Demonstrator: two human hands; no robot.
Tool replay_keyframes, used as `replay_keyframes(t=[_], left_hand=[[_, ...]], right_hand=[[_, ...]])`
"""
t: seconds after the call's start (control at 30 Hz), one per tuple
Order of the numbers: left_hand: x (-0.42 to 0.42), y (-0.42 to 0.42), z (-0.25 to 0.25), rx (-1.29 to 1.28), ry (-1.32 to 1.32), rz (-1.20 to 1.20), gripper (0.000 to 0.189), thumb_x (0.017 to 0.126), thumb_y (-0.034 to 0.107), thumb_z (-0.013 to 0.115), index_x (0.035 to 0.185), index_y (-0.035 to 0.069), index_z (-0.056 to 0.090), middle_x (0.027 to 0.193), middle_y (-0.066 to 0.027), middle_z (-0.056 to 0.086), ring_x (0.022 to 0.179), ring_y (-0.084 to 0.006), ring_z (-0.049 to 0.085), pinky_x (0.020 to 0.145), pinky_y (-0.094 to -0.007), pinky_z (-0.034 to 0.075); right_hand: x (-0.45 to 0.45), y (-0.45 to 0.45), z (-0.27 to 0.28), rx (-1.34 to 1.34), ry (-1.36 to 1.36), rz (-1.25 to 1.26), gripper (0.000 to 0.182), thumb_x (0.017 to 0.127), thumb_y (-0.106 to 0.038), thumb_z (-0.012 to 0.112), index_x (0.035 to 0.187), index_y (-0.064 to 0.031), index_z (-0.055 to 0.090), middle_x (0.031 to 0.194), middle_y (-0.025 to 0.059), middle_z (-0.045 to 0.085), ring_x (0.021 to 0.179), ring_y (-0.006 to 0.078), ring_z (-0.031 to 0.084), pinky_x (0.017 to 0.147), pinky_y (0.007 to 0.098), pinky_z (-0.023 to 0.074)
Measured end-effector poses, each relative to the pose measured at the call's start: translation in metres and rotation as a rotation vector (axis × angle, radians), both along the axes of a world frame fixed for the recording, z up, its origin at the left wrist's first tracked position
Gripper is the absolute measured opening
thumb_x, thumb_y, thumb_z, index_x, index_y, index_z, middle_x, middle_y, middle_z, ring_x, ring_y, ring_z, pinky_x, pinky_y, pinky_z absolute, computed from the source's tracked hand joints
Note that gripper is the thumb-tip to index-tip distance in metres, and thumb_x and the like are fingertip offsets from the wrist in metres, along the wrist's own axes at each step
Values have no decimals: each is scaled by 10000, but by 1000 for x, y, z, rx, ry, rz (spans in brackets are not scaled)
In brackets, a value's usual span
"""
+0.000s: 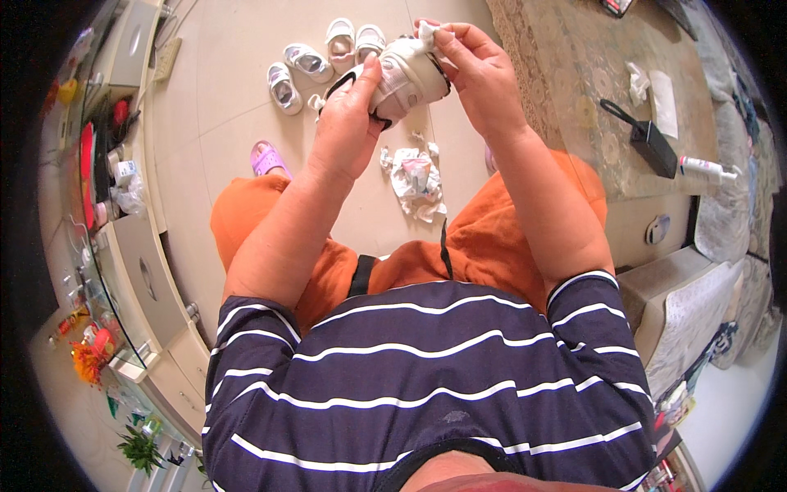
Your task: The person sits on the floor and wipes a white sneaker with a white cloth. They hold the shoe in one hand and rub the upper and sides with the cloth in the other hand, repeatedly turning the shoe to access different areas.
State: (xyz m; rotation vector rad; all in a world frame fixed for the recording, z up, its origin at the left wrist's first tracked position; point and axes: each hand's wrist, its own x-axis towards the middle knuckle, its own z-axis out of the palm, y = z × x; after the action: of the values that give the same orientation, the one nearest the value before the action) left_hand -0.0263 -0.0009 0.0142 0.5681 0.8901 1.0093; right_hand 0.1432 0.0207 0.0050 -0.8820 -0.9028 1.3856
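A white sneaker with black trim (pixel 406 77) is held up in front of me, tilted on its side. My left hand (pixel 351 111) grips one end of it, thumb on top. Pinched in the fingers of my right hand (pixel 482 67) is a crumpled white tissue or wipe (pixel 428 34), right at the shoe's other end. Below the shoe, a pile of used white wipes (pixel 409 200) with a small pink-and-white packet (pixel 416 174) on it lies on the floor between my feet.
Several small white shoes (pixel 306 61) stand on the tiled floor ahead. On the table (pixel 584 98) at right are a folded white tissue (pixel 664 104), a crumpled one (pixel 638 83), a black box with a strap (pixel 653 147) and a white pump bottle (pixel 704 169). A cabinet (pixel 147 277) runs along the left.
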Motion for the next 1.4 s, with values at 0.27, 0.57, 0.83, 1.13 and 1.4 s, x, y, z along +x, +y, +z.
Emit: replay_keyframes(t=[0.27, 0.57, 0.83, 1.13, 1.4], left_hand=[[-5, 9, 1, -136, -127, 96, 355, 989, 272, 501, 1188, -21, 532, 1140, -91, 582, 985, -178, 588, 806, -320, 497], [-5, 7, -6, 46, 74, -21, 352, 974, 298, 534, 1171, 8, 563, 1049, -35, 608, 921, -96, 573, 756, -226, 465], [1, 5, -6, 59, -39, 44, 364, 977, 312, 531, 1147, -9, 552, 1067, -60, 610, 917, -125, 597, 779, -264, 488], [8, -8, -3, 129, 77, -47, 369, 971, 343, 538, 1143, 18, 566, 1023, -43, 621, 886, -96, 590, 731, -225, 471], [-9, 11, 7, 134, 26, 92, 346, 982, 278, 528, 1163, -17, 549, 1077, -72, 616, 949, -137, 596, 847, -266, 469]], right_hand=[[-9, -11, -1, 334, -421, 54, 143, 867, -70, 662, 1010, -69, 658, 1140, 108, 638, 1033, 144, 596, 829, 280, 515], [-4, -7, 2, 647, -866, -181, 137, 817, -21, 696, 952, -30, 676, 1167, 111, 635, 1043, 169, 614, 874, 274, 498], [-3, -8, 10, 626, -810, -138, 74, 784, -41, 691, 844, -23, 652, 1087, 128, 654, 904, 244, 650, 797, 321, 524], [-9, 1, 2, 505, -664, -215, 77, 812, -29, 684, 870, -20, 634, 1095, 127, 652, 910, 215, 656, 756, 291, 537], [-8, -8, 1, 581, -703, -179, 76, 847, -52, 668, 908, -32, 629, 1110, 126, 666, 963, 197, 652, 807, 293, 529]])
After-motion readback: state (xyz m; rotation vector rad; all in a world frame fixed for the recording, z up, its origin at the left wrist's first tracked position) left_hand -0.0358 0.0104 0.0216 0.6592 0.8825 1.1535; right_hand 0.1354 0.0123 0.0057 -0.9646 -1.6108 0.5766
